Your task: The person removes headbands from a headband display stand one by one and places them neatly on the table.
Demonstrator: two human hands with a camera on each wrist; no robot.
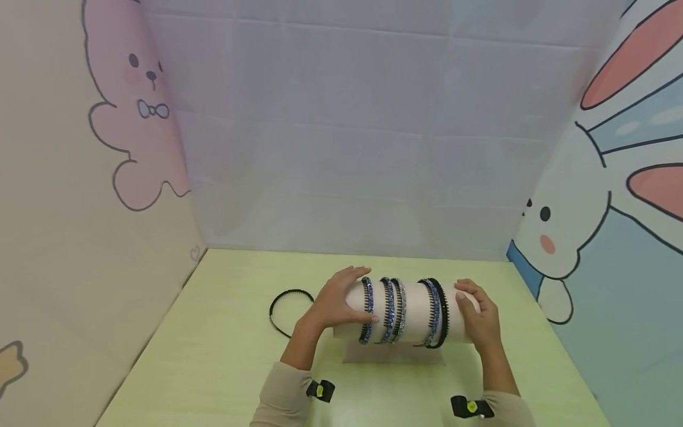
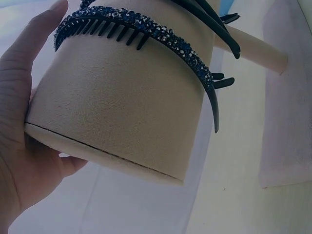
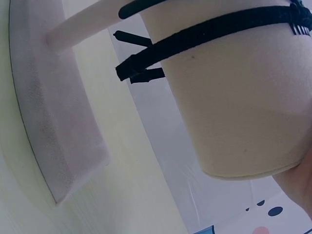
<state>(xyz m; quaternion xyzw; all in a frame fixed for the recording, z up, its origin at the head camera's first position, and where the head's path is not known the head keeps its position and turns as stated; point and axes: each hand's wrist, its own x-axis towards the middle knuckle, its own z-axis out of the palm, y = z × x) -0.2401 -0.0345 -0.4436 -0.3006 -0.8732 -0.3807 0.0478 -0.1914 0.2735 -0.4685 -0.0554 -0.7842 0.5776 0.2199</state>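
Note:
A pale padded headband display stand, a roll on a post and base, lies sideways between my hands. My left hand grips its left end, thumb across the front over the blue glittery headband there. My right hand holds the right end, with thumb and fingers over it. Further headbands circle the roll: another blue one, a silver one, a third blue one and a black one. In the right wrist view the black headband hangs with its ends below the roll.
A loose thin black headband lies on the light green table, left of the stand. The stand's base rests on the table. Behind is a pale sheet; printed cartoon walls flank the table.

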